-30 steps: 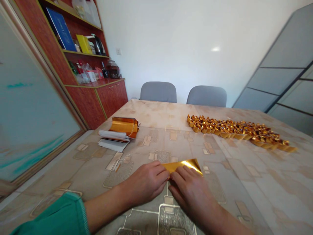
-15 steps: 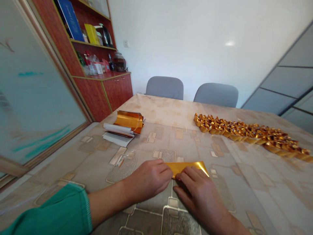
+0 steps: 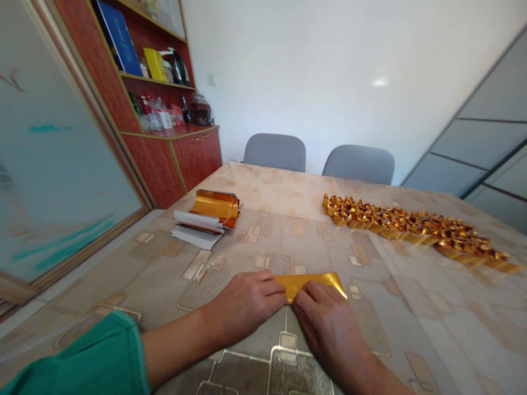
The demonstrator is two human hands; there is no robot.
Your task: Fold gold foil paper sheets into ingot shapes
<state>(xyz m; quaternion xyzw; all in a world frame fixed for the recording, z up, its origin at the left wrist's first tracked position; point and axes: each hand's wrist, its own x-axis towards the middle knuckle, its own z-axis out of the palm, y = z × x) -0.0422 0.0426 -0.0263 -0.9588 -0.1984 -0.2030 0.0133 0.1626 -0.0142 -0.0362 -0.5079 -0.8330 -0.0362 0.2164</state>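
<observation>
A narrow folded strip of gold foil paper (image 3: 329,278) lies on the patterned tablecloth in front of me. My left hand (image 3: 251,299) is closed on its left end, which the fingers cover. At the strip's near edge, right of the middle, my right hand (image 3: 325,312) has its fingers curled together and closed on the paper. The right end of the strip sticks out beyond my fingers and catches the light. Beyond my left hand sits a curled stack of gold foil sheets (image 3: 216,207) with white backing.
Rows of folded gold foil pieces (image 3: 395,222) stretch across the right side of the table (image 3: 263,181). Two grey chairs (image 3: 275,152) stand behind it. To the left are a red-brown cabinet (image 3: 197,156) and a frosted glass door (image 3: 61,164).
My right thumb has moved up and in against the strip's near edge, and the fingers are drawn closer together. My left hand keeps its hold. The view has shifted slightly.
</observation>
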